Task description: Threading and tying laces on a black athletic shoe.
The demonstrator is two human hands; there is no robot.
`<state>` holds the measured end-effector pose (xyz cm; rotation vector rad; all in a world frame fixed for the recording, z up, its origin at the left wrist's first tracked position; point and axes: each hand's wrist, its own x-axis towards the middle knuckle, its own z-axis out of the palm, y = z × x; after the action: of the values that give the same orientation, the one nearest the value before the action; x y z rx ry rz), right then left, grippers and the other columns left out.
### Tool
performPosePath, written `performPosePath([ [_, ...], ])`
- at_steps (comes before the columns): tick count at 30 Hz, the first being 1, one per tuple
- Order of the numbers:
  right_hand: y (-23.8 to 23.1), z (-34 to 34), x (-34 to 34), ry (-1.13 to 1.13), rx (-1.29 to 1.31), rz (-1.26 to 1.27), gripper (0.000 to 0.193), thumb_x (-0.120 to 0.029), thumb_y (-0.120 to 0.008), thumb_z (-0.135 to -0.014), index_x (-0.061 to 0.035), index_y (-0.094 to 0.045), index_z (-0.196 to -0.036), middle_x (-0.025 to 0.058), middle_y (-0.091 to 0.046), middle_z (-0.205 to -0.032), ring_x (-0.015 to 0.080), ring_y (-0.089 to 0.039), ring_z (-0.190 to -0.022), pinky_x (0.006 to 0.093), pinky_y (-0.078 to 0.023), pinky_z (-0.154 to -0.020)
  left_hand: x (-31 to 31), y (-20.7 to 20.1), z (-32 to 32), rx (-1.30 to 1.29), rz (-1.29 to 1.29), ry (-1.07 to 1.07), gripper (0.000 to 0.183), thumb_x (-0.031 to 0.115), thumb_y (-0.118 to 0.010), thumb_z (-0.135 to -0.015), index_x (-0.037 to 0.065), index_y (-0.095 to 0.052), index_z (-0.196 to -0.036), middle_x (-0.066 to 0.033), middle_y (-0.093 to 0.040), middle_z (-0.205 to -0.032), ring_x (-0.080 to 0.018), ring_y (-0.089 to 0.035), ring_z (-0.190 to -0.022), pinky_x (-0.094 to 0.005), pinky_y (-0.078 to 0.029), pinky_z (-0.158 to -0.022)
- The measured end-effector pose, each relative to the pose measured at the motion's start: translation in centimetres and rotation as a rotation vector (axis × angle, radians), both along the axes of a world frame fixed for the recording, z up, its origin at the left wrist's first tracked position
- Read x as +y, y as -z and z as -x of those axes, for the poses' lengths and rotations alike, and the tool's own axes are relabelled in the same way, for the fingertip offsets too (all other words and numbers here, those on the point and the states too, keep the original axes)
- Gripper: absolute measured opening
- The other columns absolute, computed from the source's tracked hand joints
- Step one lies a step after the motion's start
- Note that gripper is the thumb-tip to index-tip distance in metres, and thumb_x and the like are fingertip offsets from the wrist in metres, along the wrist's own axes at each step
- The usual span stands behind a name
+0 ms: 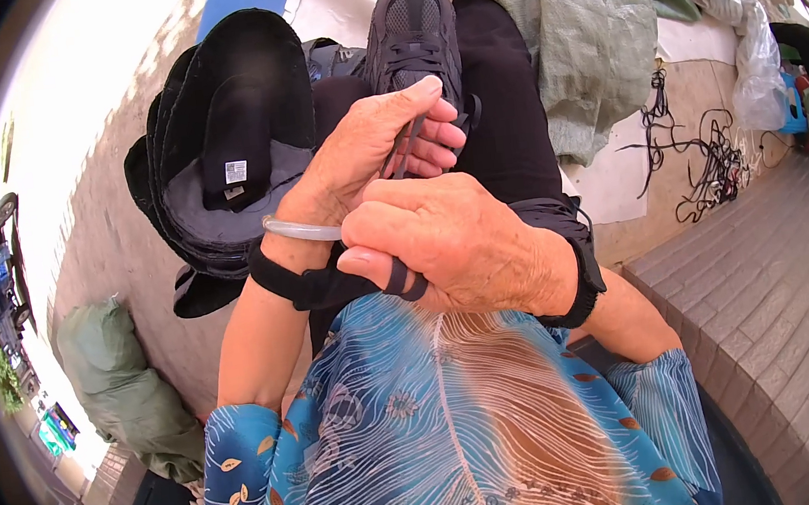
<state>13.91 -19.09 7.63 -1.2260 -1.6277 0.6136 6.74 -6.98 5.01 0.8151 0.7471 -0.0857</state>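
Note:
A dark grey and black lace-up shoe points away from me, laces across its top. My left hand is half closed just on the near side of it, dark shoelace strands crossing between its thumb and fingers. Those strands run down to my right hand, a closed fist in front of my left wrist. Inside that fist the lace's end is hidden. A black band circles my right thumb. A pale bangle sits on my left wrist.
Left of my hands lies a stack of black, grey-lined shoe parts. A grey-green woven sack is at right, with loose black laces beyond it. Filled green sacks stand at left; a tiled ledge runs along the right.

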Motion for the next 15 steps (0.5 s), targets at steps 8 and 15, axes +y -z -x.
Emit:
performPosePath([
  [8, -2.2, -3.6, -4.4, 0.142, 0.014, 0.271, 0.043, 0.013, -0.056, -0.07, -0.0037, -0.06, -0.11, 0.0083, -0.059, -0.088, 0.0141, -0.055, -0.059, 0.027, -0.046, -0.052, 0.6, -0.6, 3.7, -0.265, 0.02, -0.196, 0.026, 0.023, -0.044, -0.099, 0.002, -0.057, -0.093, 0.0065, -0.035, -0.054, -0.0066, -0.041, -0.05, -0.0274, -0.05, -0.059],
  [15, 2.2, -6.0, -4.3, 0.293, -0.21, 0.323, 0.018, -0.001, -0.061, -0.082, -0.0026, -0.061, -0.099, 0.0113, -0.058, -0.082, 0.0276, -0.059, -0.066, 0.0339, -0.048, -0.058, -3.8, -3.2, 3.3, -0.175, -0.23, 0.328, 0.035, 0.028, -0.045, -0.1, -0.001, -0.057, -0.085, 0.0047, -0.039, -0.054, -0.0039, -0.036, -0.048, -0.0207, -0.039, -0.051],
])
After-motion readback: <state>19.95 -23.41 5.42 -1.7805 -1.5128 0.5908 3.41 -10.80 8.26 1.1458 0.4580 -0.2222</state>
